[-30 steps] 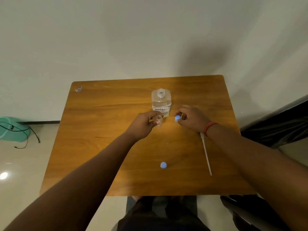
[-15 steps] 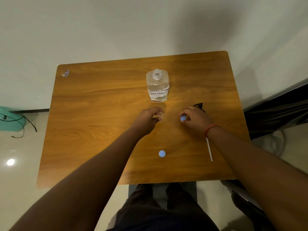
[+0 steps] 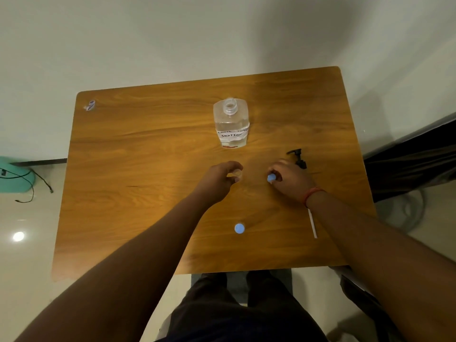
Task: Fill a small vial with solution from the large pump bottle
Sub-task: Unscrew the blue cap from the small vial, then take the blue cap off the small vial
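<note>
So the person has the left hand [image 3: 222, 178] curled round a small clear vial [image 3: 237, 173], pinching it upright on the table [image 3: 148, 144], most likely to stop it tipping while it's open. The right hand [image 3: 287, 180] pinches a little blue cap [image 3: 271, 178] between the fingertips, just to the right of the vial and apart from it; looks like that cap belongs to the vial, though whether it's coming off or about to go on can't be told from this. The large bottle [image 3: 231, 123] stands uncapped further back, centre of the table, with a handwritten label reading "SOLUTION" and clear liquid inside. Its black pump head [image 3: 297, 157] lies on its side just beyond the right hand, the white dip tube [image 3: 313, 224] running out from under the wrist, so pouring straight from the open neck seems to be the plan. A second blue cap [image 3: 239, 228] sits alone nearer the person. The table is glossy wood-grain with a small wrapper-like scrap [image 3: 90, 105] in the far left corner. Plain pale wall behind, shiny floor, a teal object [image 3: 14, 177] with black cables at left, dark fabric at right.
</note>
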Available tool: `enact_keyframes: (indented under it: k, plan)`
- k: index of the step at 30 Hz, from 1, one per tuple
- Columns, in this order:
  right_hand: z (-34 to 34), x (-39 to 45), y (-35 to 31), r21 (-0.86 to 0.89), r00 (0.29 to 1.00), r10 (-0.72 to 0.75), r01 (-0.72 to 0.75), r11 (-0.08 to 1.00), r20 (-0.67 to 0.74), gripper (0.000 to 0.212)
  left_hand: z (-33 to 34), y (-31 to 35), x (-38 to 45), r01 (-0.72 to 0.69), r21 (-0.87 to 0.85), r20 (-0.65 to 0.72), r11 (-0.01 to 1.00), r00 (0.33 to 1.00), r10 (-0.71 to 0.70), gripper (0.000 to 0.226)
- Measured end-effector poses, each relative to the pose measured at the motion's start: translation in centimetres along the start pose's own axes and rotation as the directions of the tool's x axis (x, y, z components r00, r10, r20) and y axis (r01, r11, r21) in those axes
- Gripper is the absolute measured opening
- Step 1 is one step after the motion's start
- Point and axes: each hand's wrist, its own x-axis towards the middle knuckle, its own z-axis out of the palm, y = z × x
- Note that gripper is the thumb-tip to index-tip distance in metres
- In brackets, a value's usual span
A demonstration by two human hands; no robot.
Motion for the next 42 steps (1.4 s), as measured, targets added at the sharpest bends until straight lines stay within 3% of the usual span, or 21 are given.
enact_keyframes:
  k: [10, 19, 24, 30, 35, 42]
  plan:
    - [0.5, 0.1, 0.7, 0.025, 0.999, 0.010, -0.010, 1.000, 0.030, 0.022, 0.6, -1.1, 0.0, 0.002, 0.046, 0.043, 0.999, 0.999, -0.004, 0.036]
    - [0.4, -0.1, 1.1, 0.037, 0.998, 0.050, -0.051, 0.998, 0.023, 0.059, 0.3, -1.3, 0.2, -0.010, 0.054, 0.075, 0.999, 0.997, 0.006, 0.044]
    - [0.1, -0.3, 1.1, 0.010, 0.999, 0.032, -0.031, 0.999, -0.041, 0.066, 0.1, -1.3, 0.0, -0.005, 0.043, 0.076, 0.999, 0.997, 0.002, 0.051]
    - [0.3, -0.9, 0.3, -0.156, 0.985, -0.139, 0.122, 0.980, -0.104, 0.059, -0.4, -1.5, -0.4, -0.037, 0.069, 0.036, 0.997, 0.999, 0.035, 0.061]
    - [0.3, -2.2, -2.4, -0.189, 0.941, -0.335, 0.339, 0.922, 0.053, 0.046, -1.1, -1.7, -1.2, -0.042, 0.067, -0.013, 0.997, 0.999, 0.043, 0.059]
    - [1.3, -4.7, -5.9, -0.057, 0.793, -0.573, 0.594, 0.802, 0.208, 0.054, -1.6, -2.8, -3.4, -0.093, -0.057, -0.308, 0.994, 0.949, 0.071, 0.027]
